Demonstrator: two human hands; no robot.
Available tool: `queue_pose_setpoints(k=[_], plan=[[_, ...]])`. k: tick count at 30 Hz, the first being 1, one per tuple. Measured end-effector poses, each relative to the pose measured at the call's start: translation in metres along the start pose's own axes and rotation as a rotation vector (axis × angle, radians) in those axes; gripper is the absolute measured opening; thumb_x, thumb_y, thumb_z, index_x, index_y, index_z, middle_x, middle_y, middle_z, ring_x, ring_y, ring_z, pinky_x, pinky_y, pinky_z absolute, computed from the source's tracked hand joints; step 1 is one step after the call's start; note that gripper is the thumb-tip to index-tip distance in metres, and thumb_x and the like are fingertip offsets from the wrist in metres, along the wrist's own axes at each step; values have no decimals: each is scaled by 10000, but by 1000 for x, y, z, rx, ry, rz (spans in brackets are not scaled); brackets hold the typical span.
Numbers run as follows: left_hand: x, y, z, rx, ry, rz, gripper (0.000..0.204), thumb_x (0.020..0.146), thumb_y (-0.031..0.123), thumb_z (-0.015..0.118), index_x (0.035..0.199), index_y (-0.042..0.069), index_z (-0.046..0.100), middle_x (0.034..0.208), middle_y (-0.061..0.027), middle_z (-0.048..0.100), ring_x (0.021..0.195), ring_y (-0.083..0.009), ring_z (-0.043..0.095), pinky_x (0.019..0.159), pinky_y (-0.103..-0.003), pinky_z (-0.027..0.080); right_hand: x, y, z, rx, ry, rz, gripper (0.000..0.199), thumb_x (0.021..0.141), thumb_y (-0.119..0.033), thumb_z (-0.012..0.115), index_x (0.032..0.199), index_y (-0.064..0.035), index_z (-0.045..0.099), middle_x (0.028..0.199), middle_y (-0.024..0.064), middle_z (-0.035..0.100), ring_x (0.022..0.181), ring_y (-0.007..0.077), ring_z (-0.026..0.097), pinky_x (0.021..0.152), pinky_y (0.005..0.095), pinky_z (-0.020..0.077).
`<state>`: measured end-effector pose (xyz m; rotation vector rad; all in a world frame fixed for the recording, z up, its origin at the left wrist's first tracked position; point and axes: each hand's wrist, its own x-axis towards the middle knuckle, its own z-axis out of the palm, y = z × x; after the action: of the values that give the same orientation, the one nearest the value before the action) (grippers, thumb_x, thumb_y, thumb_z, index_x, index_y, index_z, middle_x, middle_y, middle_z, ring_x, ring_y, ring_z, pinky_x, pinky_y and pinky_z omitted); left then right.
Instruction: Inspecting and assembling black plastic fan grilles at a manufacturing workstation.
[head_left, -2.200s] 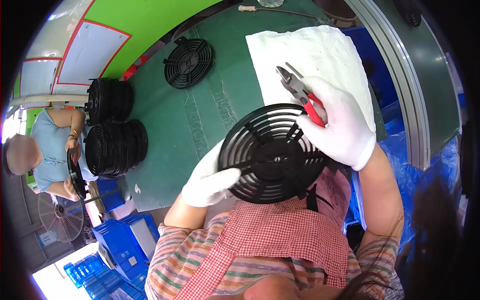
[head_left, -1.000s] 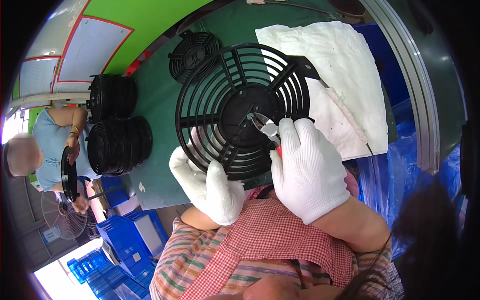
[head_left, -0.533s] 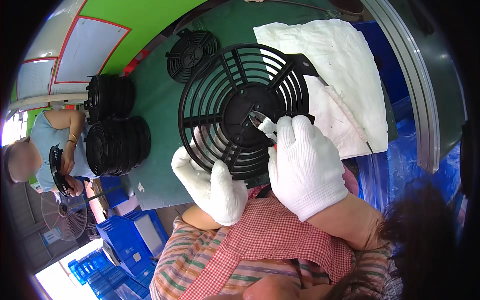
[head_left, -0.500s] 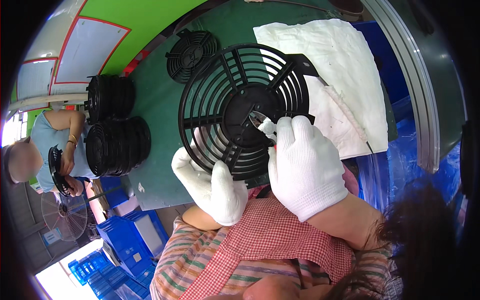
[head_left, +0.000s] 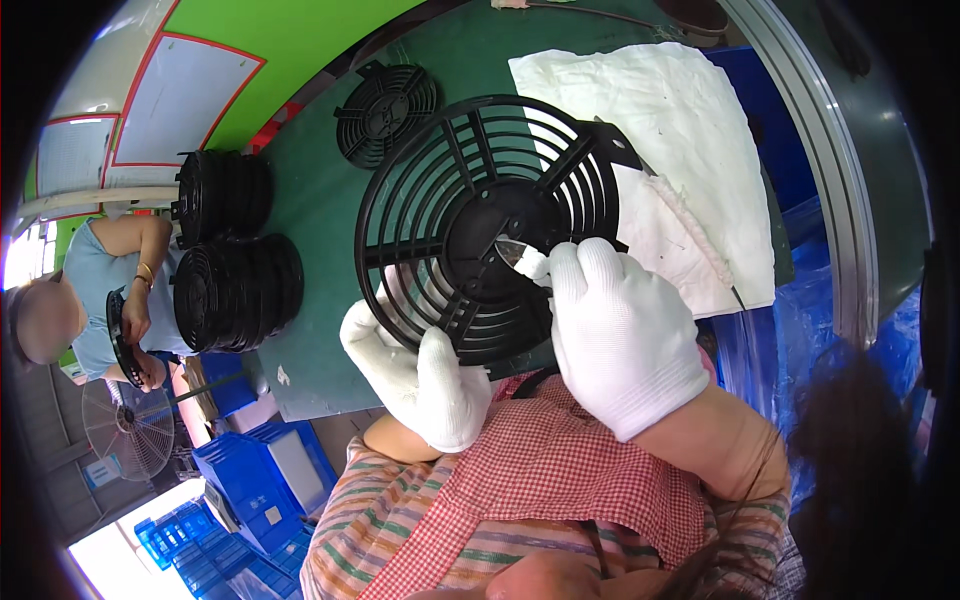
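A round black fan guard [head_left: 400, 215], with concentric rings, spokes and a solid hub, is held tilted above the green table. My left hand [head_left: 425, 385], in a white knit glove, is closed on its lower left rim, the thumb in front and fingers behind the rings. My right hand [head_left: 625, 330], gloved alike, is closed on a small tool with a shiny pointed metal tip [head_left: 509, 250]. That tip lies against the hub; the tool's handle is hidden in the glove, so its exact kind cannot be told.
Another black fan guard [head_left: 388, 115] lies farther back on the green table [head_left: 315, 220]. Stacked black guards [head_left: 235, 290] stand at the left edge. A white cloth [head_left: 690, 120] lies at right with a thin rod on it. At far left, a person [head_left: 120, 250] handles a black part.
My right hand has shifted slightly right and down, and the tool's metal tip has moved a little lower on the hub. The left hand keeps its hold on the fan guard.
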<state>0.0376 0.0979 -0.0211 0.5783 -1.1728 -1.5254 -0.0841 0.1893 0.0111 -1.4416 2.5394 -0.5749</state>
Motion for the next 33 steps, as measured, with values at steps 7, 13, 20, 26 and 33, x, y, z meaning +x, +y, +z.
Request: queue_pose_setpoints(k=[7,13,20,26,33], plan=[[14,0,-14,-27,-64,11,484,805,-135,378,1274,-18,372,1310,-221,497,1140,-282,580,1032,-428,456,-4,22,-17,96,124,-167,207,806,-79,620,999,-21,571,854,109,533,763,275,598,664,386,493],[21,1,-20,-47,-119,-91,488,831,-113,357,1311,-26,365,1299,-205,512,1131,-258,586,1006,-401,477,-8,36,-9,877,387,275,243,874,-7,557,1109,43,520,909,108,573,774,162,542,709,296,458],[36,13,-34,-664,-265,-735,412,900,98,521,1289,-33,479,1309,-215,537,1219,-341,537,1037,-484,451,-3,44,-1,1271,119,400,307,882,-7,550,1185,41,574,953,29,627,859,82,566,792,240,460],[40,11,-50,-854,-301,-1041,687,850,449,626,1358,5,493,1307,-210,560,1211,-352,520,1079,-559,352,-5,46,0,1358,139,279,339,880,-10,490,1205,64,550,1058,63,630,935,117,585,868,269,466],[54,-27,-113,-726,-451,-811,1303,538,726,767,1479,-30,276,1479,-245,370,1331,-390,414,1129,-525,330,1,54,-12,1335,115,255,407,843,-23,509,1240,57,541,1035,59,627,929,113,570,867,263,453]])
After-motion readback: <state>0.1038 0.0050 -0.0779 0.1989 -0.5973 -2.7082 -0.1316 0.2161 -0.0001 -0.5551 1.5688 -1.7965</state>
